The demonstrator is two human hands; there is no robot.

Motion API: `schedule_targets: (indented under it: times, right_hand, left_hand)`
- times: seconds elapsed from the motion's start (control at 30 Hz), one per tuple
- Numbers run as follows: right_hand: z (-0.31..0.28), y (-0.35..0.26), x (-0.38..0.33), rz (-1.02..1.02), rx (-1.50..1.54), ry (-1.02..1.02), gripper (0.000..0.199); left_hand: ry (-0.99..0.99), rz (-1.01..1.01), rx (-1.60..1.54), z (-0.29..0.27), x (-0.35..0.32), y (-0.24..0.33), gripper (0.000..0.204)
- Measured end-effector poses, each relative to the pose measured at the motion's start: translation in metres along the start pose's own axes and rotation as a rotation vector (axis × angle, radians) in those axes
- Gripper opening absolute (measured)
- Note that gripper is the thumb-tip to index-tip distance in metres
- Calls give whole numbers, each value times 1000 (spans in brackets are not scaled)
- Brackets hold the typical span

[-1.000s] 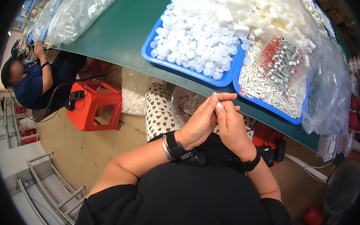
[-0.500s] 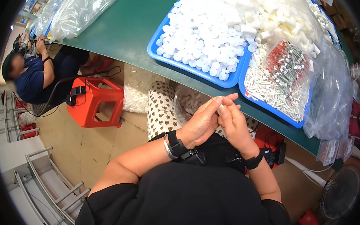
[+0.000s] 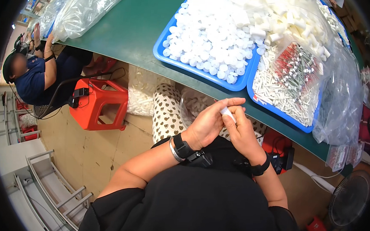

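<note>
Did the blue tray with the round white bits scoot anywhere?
No. The blue tray sits at the same spot along the green table's edge; the whole view just shifted a little.

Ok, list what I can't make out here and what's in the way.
Head view, white piece: full shape partly covered by the right hand and left hand.
Head view, left hand: some fingers hidden behind the right.
Head view, bag of white pieces below: upper part hidden by the green table.
Head view, clear bag at upper left: far end cut off by the top edge.
Head view, red-and-white parts: too small to count.
</note>
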State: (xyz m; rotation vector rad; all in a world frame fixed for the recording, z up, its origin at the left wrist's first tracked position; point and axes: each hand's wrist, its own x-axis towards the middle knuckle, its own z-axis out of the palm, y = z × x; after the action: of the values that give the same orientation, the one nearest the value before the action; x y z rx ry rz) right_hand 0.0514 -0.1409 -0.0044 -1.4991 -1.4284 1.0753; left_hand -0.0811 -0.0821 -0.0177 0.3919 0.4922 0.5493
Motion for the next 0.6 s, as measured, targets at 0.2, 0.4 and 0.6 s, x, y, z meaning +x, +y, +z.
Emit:
schedule_targets:
  times: [0.2,0.4,0.6]
  right_hand:
    - [4,4,-4,-80,-444,-41,26]
    - [12,37,0,-43,-438,-228,32]
    - [23,63,4,-88,-646,-150,37]
  left_hand:
    - [76,18,49,-2,-5,-9,43]
    - [436,274,244,-17,-10,18,31]
    - [364,390,317,-18,-15,60,25]
